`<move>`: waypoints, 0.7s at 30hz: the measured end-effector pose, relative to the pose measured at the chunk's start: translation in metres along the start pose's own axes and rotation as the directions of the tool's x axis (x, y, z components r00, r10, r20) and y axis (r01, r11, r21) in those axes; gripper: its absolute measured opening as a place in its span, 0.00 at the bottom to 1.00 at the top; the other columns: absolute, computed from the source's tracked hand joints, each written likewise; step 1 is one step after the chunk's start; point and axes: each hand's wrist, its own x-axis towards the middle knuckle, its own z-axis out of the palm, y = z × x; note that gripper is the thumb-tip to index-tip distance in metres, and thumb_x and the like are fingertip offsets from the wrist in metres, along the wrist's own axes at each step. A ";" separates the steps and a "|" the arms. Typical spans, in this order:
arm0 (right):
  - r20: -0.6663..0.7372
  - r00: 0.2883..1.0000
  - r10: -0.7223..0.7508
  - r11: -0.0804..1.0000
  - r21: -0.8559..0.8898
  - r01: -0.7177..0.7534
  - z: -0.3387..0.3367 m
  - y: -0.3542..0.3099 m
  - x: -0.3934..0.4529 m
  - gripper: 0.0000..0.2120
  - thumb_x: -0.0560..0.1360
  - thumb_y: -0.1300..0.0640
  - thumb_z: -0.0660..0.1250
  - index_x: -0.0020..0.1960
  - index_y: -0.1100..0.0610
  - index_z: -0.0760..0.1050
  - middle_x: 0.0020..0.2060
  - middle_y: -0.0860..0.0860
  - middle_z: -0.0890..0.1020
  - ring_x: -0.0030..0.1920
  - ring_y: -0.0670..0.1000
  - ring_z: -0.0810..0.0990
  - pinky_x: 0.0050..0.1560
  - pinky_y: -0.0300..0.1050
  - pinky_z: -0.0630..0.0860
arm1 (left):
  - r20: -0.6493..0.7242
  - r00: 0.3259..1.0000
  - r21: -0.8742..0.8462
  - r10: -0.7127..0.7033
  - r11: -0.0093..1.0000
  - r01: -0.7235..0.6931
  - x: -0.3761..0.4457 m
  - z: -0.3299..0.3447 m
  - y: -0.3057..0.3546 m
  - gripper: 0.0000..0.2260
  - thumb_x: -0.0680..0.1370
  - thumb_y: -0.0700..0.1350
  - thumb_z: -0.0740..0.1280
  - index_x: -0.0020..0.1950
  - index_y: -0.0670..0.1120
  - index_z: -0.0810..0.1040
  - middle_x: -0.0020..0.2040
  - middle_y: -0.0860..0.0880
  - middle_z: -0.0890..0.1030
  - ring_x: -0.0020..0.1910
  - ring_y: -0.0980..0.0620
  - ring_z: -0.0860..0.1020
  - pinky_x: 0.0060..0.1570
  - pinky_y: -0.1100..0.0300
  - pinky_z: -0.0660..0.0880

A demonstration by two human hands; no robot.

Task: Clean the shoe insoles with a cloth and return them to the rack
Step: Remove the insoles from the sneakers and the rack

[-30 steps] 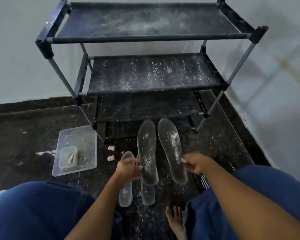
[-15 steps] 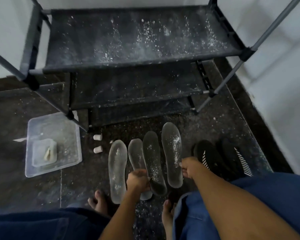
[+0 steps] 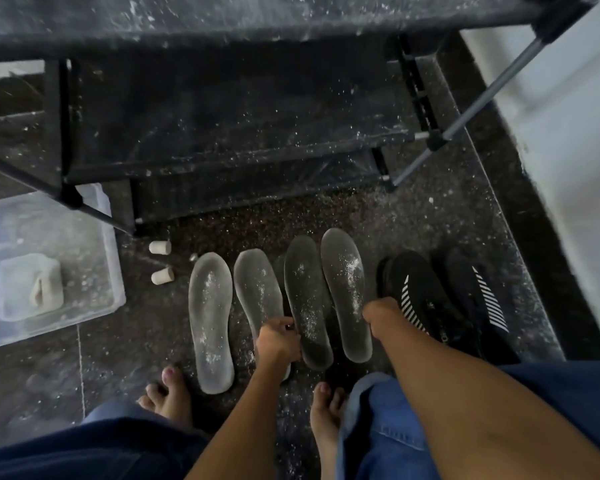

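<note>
Four dusty insoles lie in a row on the floor [image 3: 413, 220], toes toward the rack [image 3: 222, 133] at twelve o'clock, probably lined up for wiping. The left hand [image 3: 278, 337] pinches the third insole [image 3: 307, 303] by its left edge, and the right hand [image 3: 378, 315] curls its grip onto the fourth insole [image 3: 345, 289]. At nine o'clock the cloth [image 3: 45, 285] waits in a clear tub [image 3: 94, 306], within reach. Black shoes [image 3: 420, 299] sit at three o'clock.
</note>
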 end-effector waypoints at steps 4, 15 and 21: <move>-0.049 0.998 0.027 0.999 -0.032 -0.029 0.001 0.007 0.007 0.17 0.74 0.68 0.64 0.61 0.73 0.71 0.56 0.63 0.78 0.50 0.58 0.78 0.43 0.40 0.70 | 0.015 1.000 0.049 -0.014 0.999 0.013 0.027 0.008 -0.016 0.11 0.73 0.34 0.64 0.50 0.46 0.79 0.46 0.40 0.83 0.44 0.41 0.83 0.45 0.44 0.81; -0.056 0.997 -0.051 0.998 -0.051 0.048 -0.002 0.000 0.004 0.13 0.73 0.69 0.63 0.56 0.73 0.73 0.37 0.60 0.76 0.32 0.55 0.72 0.38 0.43 0.72 | -0.044 0.999 0.178 0.031 0.984 -0.023 -0.002 -0.001 0.002 0.10 0.74 0.38 0.64 0.52 0.46 0.80 0.52 0.42 0.81 0.49 0.43 0.81 0.52 0.53 0.79; 0.015 0.949 -0.314 0.909 -0.283 0.305 -0.006 -0.052 -0.054 0.13 0.77 0.59 0.63 0.59 0.62 0.76 0.55 0.58 0.80 0.50 0.57 0.79 0.41 0.42 0.72 | -0.075 0.978 0.411 0.192 0.900 -0.145 -0.023 -0.045 0.058 0.13 0.80 0.45 0.61 0.59 0.38 0.75 0.57 0.40 0.78 0.53 0.44 0.79 0.55 0.54 0.78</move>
